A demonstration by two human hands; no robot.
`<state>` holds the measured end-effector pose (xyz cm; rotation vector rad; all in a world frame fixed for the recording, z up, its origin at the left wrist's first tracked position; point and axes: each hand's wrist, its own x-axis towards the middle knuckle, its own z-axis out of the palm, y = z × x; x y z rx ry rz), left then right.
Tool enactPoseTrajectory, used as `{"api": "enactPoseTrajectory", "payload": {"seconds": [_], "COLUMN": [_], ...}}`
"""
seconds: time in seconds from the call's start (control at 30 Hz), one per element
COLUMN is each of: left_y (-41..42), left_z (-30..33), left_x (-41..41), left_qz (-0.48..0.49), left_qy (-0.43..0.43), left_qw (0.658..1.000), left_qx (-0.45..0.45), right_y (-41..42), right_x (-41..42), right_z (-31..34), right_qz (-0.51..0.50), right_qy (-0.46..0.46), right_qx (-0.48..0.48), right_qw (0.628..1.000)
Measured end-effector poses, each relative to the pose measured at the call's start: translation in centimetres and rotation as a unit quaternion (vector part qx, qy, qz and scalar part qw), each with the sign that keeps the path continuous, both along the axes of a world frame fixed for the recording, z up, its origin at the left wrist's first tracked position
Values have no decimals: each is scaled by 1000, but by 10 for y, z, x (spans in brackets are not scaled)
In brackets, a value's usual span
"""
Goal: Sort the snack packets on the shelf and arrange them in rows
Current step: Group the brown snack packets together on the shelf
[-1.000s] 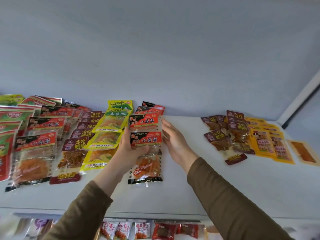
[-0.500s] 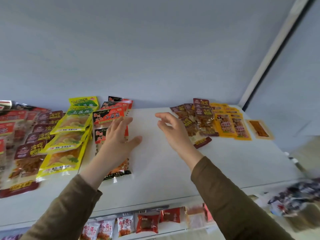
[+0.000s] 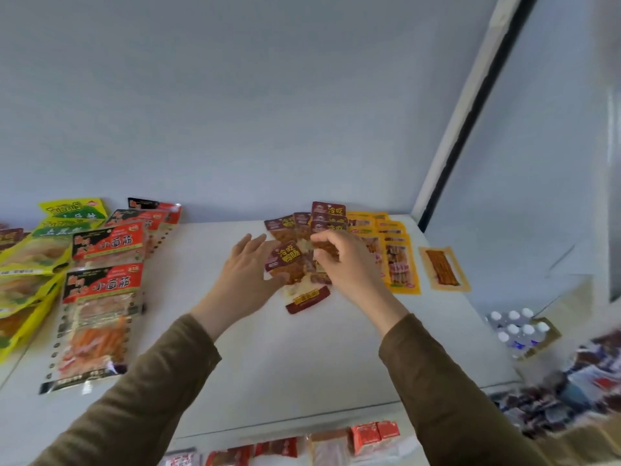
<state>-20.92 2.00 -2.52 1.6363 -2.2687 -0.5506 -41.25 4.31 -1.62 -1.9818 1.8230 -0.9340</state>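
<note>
On the white shelf (image 3: pixel 302 364) a loose pile of maroon snack packets (image 3: pixel 304 290) lies at the middle back. My left hand (image 3: pixel 245 277) lies flat with straight fingers against the pile's left side, touching a tilted maroon packet (image 3: pixel 285 260). My right hand (image 3: pixel 346 260) has curled fingers that pinch a maroon packet on the pile's right side. A row of red-and-black packets (image 3: pixel 100 314) runs front to back at the left, next to yellow-green packets (image 3: pixel 30 260). Orange-yellow packets (image 3: pixel 398 264) lie right of the pile.
A single orange packet (image 3: pixel 443 269) lies alone near the shelf's right edge. A lower shelf holds more red packets (image 3: pixel 373 435). Bottles with white caps (image 3: pixel 517 327) and blurred goods sit below at the right. A wall closes the back.
Both hands left the red-and-black packets and moved right to the maroon pile. The right hand went from open to pinching a packet. The view swung right.
</note>
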Motion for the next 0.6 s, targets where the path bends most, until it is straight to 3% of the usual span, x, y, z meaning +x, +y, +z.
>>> {"api": "enactPoseTrajectory", "payload": {"seconds": [0.2, 0.47, 0.6], "left_y": [-18, -29, -34], "left_z": [-9, -10, -13], "left_x": [-44, -48, -45], "left_qz": [26, 100, 110], "left_qy": [-59, -155, -118], "left_qw": [998, 982, 986], "left_qx": [6, 42, 39], "right_y": [-22, -65, -85], "right_x": [-40, -60, -62], "right_z": [-10, -17, -17], "right_qz": [4, -30, -38], "right_qy": [125, 220, 221], "right_qx": [19, 76, 130], "right_qw": [992, 972, 966]}}
